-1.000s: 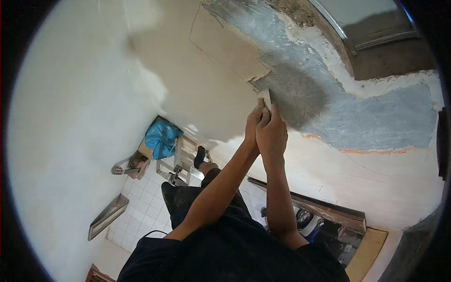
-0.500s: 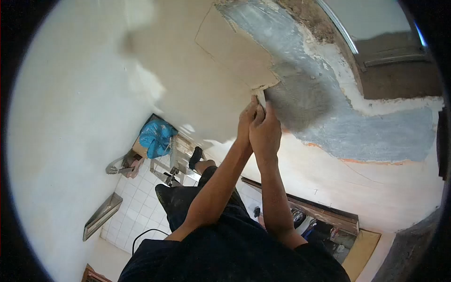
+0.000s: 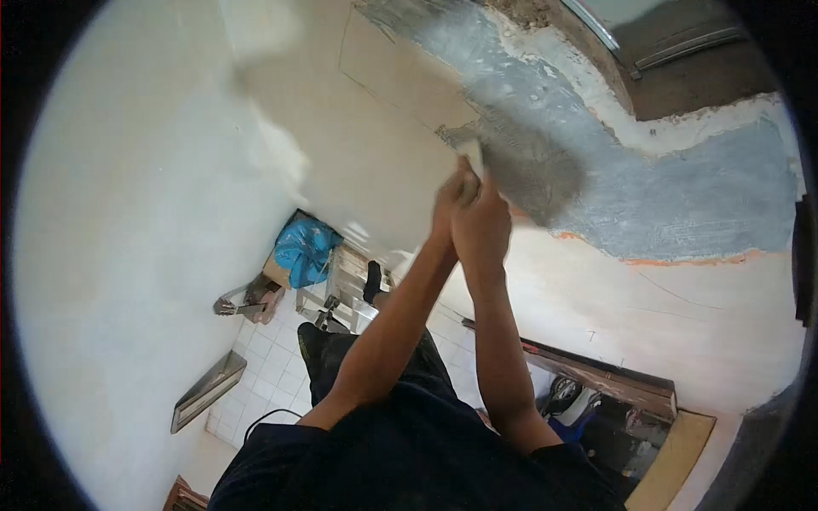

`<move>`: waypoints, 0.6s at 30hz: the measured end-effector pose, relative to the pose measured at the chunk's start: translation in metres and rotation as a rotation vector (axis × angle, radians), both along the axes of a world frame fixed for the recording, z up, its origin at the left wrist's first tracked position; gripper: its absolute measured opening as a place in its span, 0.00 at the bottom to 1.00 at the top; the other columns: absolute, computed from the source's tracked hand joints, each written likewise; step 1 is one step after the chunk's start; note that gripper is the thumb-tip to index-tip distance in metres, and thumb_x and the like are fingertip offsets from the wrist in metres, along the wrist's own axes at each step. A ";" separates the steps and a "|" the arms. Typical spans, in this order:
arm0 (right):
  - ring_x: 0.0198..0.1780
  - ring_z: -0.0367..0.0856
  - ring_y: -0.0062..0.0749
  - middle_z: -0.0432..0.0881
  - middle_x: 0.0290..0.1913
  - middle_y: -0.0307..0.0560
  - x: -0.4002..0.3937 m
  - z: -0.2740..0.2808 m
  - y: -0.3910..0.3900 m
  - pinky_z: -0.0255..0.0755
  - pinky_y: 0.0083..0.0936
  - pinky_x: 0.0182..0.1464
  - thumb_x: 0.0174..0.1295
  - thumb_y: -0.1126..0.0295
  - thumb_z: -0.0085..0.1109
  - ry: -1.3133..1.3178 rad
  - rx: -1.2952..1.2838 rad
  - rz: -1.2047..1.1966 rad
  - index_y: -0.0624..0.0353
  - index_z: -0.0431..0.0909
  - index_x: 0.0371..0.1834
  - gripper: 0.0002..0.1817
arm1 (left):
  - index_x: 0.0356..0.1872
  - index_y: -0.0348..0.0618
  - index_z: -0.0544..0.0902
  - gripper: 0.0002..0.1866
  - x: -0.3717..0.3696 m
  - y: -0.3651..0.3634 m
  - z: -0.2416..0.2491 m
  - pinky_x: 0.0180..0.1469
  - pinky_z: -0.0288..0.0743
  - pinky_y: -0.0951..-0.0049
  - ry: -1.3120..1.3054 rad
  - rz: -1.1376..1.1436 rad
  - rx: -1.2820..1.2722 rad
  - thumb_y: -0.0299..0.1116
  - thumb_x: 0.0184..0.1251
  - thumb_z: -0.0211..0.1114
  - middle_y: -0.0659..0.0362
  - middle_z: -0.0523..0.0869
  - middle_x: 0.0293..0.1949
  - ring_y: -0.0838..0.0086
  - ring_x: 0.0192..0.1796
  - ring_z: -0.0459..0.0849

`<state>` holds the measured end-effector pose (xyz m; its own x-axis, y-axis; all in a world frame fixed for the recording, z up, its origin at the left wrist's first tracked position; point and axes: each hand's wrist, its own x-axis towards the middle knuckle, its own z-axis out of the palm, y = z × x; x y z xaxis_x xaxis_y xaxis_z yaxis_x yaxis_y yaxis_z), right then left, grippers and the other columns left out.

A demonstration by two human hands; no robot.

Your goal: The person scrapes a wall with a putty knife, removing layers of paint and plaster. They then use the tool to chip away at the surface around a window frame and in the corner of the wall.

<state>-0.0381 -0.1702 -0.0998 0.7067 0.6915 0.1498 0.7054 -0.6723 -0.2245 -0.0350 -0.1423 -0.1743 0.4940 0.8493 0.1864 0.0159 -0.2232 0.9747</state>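
Observation:
My left hand [image 3: 449, 202] and my right hand [image 3: 483, 220] are closed together, side by side, on a scraper. The scraper's flat, pale blade [image 3: 472, 153] sticks out above my fingers, against or very close to the wall; its handle is hidden in my hands. Around the blade, the beige wall coating [image 3: 400, 89] ends in a ragged edge beside bare grey wall [image 3: 537, 170]. A thin drawn line runs across the beige coating to the left of this edge.
A stepladder [image 3: 348, 277] stands below on white floor tiles [image 3: 264, 375], by a blue plastic bag [image 3: 304, 251]. A narrow wall ledge [image 3: 209, 392] is at lower left. An opening with a brown frame [image 3: 596, 375] lies at lower right.
The corner of beige coating by the blade has come away, baring a grey strip further left. My hands remain together on the scraper. The whole view has tilted slightly.

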 end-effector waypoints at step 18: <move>0.42 0.78 0.65 0.79 0.38 0.70 -0.004 0.039 0.019 0.71 0.50 0.43 0.67 0.63 0.42 0.116 0.107 -0.093 0.65 0.71 0.46 0.16 | 0.30 0.47 0.76 0.17 0.001 0.018 0.030 0.27 0.65 0.77 -1.054 -0.377 -1.228 0.45 0.75 0.47 0.66 0.72 0.23 0.83 0.25 0.70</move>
